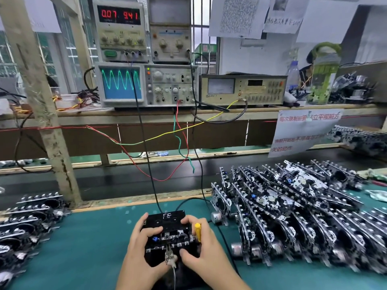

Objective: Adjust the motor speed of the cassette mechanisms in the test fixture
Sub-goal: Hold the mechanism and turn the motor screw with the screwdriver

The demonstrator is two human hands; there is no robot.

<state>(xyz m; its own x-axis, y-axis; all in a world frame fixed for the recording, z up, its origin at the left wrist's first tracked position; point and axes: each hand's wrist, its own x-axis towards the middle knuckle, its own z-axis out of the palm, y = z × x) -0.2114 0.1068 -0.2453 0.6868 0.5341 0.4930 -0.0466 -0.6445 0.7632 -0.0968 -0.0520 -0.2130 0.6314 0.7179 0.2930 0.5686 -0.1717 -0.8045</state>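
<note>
While the oscilloscope (120, 82) on the shelf displays a sine trace for reference, queued cassette mechanisms (293, 210) are stacked at the right of the counter (94, 248). The test fixture (167, 233) is steadied front-centre by the left hand (140, 245) — fingers curled over it — while the right hand (201, 245) grips a yellow screwdriver (198, 231), kept ready for trimming.

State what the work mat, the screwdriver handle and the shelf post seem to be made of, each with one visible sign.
Work mat: probably rubber or vinyl, matte green, lying flat with faint scuffs.
Screwdriver handle, in the right hand: likely moulded plastic, smooth glossy yellow.
Shelf post: apparently wood, pale paint worn and chipped along its edges.
</note>
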